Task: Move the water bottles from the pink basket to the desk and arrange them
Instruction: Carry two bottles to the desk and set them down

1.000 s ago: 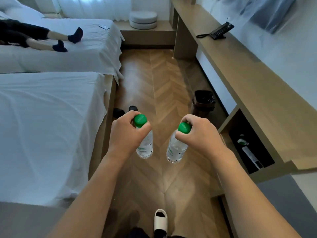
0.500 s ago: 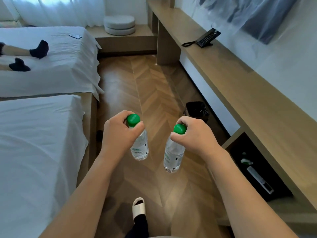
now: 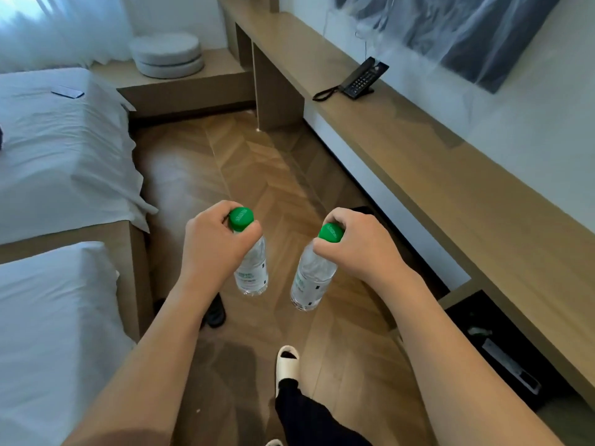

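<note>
Left hand (image 3: pixel 214 244), frame centre: fingers curled round neck of left bottle (image 3: pixel 252 273), just under green cap. Right hand (image 3: pixel 360 246) pinches right bottle (image 3: pixel 310 280) same way. Both bottles hang over wood floor, apart, not touching. Forearms reach fwd, palms down.

Step, prob: carry leg, basket to desk. Pink basket not in view.

Next: swing right, set both upright on desk (image 3: pixel 450 188), right side of frame, clear of phone (image 3: pixel 362 79) upper right.
</note>
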The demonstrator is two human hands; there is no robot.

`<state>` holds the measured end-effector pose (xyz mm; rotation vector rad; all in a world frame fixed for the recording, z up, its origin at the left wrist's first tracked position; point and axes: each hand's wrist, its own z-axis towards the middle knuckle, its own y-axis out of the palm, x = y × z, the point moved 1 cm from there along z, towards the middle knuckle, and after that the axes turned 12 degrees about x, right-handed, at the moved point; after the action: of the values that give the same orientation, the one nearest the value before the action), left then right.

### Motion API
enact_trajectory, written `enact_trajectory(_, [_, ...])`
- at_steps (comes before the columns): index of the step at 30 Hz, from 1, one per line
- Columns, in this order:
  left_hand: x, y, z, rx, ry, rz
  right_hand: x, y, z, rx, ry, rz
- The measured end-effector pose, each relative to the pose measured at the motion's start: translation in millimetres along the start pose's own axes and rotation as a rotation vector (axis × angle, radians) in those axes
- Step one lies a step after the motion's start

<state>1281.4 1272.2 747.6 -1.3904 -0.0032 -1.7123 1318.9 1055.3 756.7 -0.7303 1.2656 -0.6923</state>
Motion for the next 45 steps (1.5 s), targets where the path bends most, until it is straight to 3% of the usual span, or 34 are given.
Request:
enact_trajectory(14, [-6, 126, 217, -0.053, 0.011, -0.097, 12, 33, 225, 0.058, 0.106, -0.039])
enact_trajectory(29, [-74, 209, 469, -0.205, -0.003, -0.167, -44, 113, 472, 0.118, 0.162, -0.045])
enact_trajectory(45, [-112, 313, 726, -0.176, -0.022, -0.119, -74, 189, 734, 0.067, 0.192, -0.014])
